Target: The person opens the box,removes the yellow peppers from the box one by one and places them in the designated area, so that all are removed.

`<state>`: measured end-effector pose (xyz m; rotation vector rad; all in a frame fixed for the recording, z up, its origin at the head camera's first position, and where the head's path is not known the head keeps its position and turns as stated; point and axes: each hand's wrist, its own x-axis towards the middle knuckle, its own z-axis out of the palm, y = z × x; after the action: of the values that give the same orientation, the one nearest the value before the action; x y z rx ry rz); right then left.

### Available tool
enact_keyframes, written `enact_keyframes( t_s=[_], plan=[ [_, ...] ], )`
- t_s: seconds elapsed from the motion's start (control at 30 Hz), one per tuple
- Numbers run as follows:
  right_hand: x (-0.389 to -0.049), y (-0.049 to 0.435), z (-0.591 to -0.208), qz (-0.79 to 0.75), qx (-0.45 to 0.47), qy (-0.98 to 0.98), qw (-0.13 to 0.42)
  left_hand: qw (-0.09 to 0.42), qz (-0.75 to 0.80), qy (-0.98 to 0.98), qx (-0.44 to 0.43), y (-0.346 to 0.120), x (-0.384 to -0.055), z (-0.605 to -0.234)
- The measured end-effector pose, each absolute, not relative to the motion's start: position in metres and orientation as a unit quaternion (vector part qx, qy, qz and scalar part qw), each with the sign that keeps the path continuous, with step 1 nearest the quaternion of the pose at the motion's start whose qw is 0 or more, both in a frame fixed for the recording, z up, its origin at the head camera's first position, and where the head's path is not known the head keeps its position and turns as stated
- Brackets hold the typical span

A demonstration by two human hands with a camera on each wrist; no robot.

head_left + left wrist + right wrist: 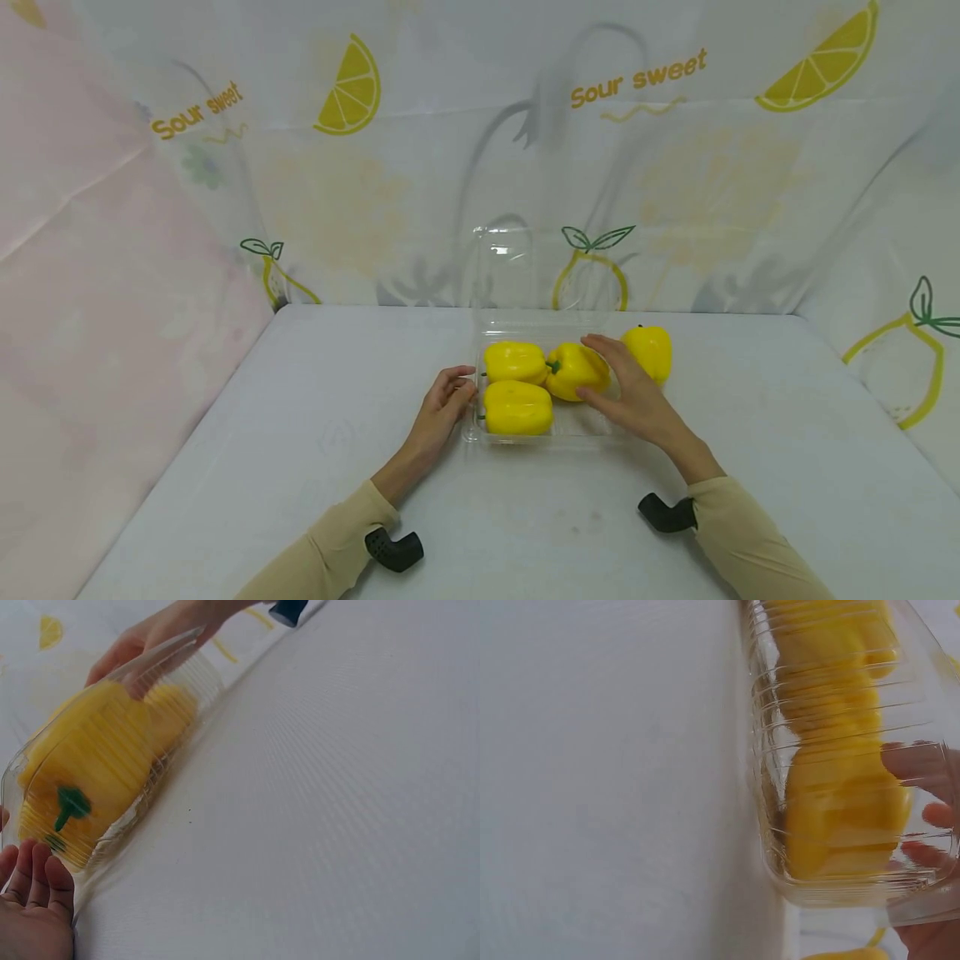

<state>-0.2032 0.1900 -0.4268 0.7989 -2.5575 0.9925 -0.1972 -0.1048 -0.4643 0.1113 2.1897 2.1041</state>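
A clear plastic clamshell box (pixel 592 427) stands on the table with its lid (pixel 504 275) raised at the back. Two yellow bell peppers lie at its left end, a rear one (pixel 514 362) and a front one (pixel 519 408). My right hand (pixel 637 402) reaches in from the right and holds a third yellow bell pepper (pixel 572 372), its thumb at the front and fingers at the back. In the right wrist view those fingers show partly through the plastic. My left hand (pixel 441 410) touches the box's left end with loosely extended fingers.
Another yellow bell pepper (pixel 649 353) stands on the white table (pixel 300 467), just right of the box and behind my right hand. Behind the table hangs a printed cloth (pixel 435 183). Black curved pieces (pixel 394 551) sit at both sleeve cuffs.
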Motion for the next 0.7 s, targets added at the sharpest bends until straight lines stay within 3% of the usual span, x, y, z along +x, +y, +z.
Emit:
enact_keyframes(
  t_s=[0.7],
  plan=[
    [-0.2049, 0.1895, -0.4248, 0.299, 0.274, -0.908, 0.107, 0.055, 0.694, 0.717, 0.034, -0.1044, -0.1963, -0.4633]
  ],
)
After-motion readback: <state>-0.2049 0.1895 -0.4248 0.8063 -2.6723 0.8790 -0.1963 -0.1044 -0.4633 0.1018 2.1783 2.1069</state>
